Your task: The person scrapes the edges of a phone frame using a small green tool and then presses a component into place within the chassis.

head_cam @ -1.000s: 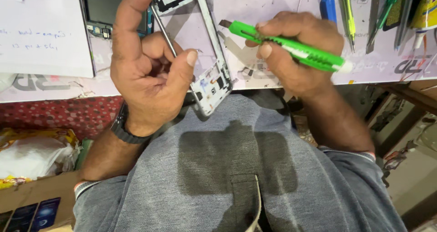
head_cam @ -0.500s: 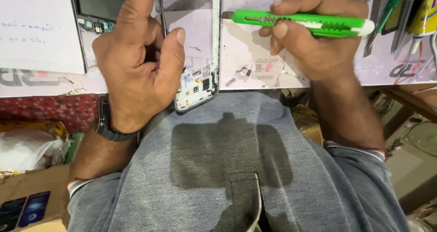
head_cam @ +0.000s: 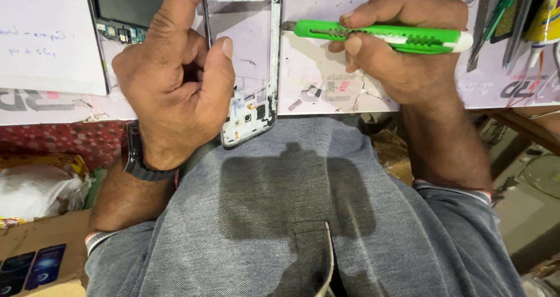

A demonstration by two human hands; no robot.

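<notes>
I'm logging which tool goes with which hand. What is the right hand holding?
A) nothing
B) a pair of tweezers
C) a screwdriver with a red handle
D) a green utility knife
D: the right hand grips a green utility knife, its blade tip pointing toward the phone frame held in the left hand.

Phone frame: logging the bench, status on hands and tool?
Left hand grips phone frame. Right hand holds green knife, tip at frame's edge. Nothing between them.

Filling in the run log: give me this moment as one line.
left hand: holds phone frame | right hand: holds green cutter, tip at frame's edge | place: over mat
</notes>
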